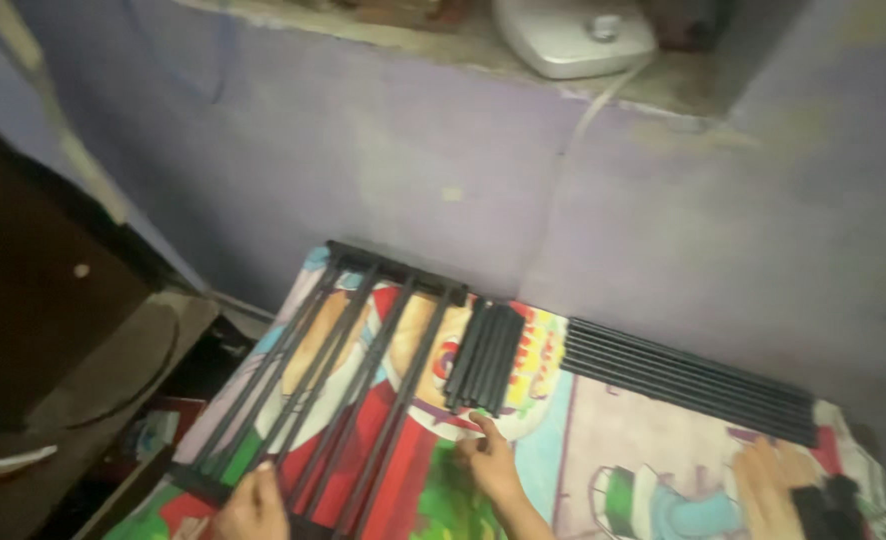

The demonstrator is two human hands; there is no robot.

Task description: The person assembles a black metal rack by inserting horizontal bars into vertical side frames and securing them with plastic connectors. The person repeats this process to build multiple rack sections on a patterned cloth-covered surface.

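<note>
Nearest the lens, at the bottom edge of the head view, the left hand (253,505) lay on the near bar of a black rod frame (335,372). It was cut off by the frame edge, so I could not tell whether its fingers were closed round the bar or only resting on it. To its right, at bottom centre, the right hand (488,460) reached up with its forefinger stretched out and the other fingers loosely curled, pinching nothing. The fingertip was touching or just short of the near end of a bundle of short black rods (483,355). The bundle lay just beside the frame's right side, at the middle of the picture, on a bright cartoon-printed sheet (623,440). A row of long black rods (688,380) ran along the foot of the purple wall (383,150) toward the lower right. A third hand (773,480), seemingly another person's, rested on the sheet below them beside something dark. A white appliance (573,35) sat on the ledge at the top. By my judgement the work stood at steadying the frame while a loose rod was being picked out. Taking one would call for the fingers to close round a single rod without rolling the others.
</note>
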